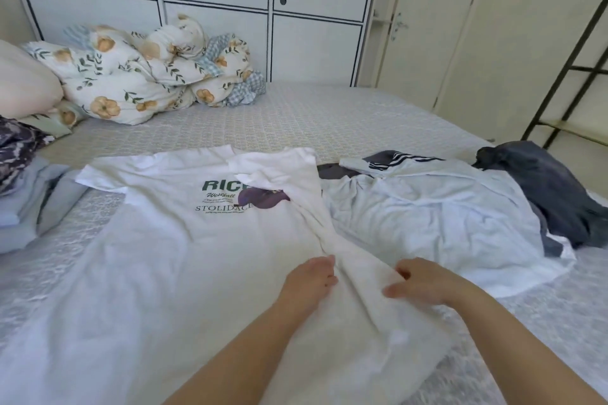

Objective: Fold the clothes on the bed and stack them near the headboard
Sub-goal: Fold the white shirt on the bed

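Observation:
A white T-shirt (171, 240) with green lettering and a purple print lies spread face up across the bed. Its right side is folded inward in a bunched ridge running down the middle. My left hand (311, 279) rests on the shirt just left of that ridge, fingers curled into the fabric. My right hand (418, 281) pinches the folded fabric on the ridge's right side. A pale blue shirt (437, 217) lies crumpled to the right, with a striped dark garment (394, 161) behind it and a dark blue-grey garment (552, 191) at the far right.
A floral duvet (148, 72) is heaped at the back left beside a pink pillow (23, 82). Light blue clothes (29, 204) and a dark patterned item (16, 148) lie at the left edge. White cabinets (230, 10) stand behind the bed; a black rack (566, 52) is at right.

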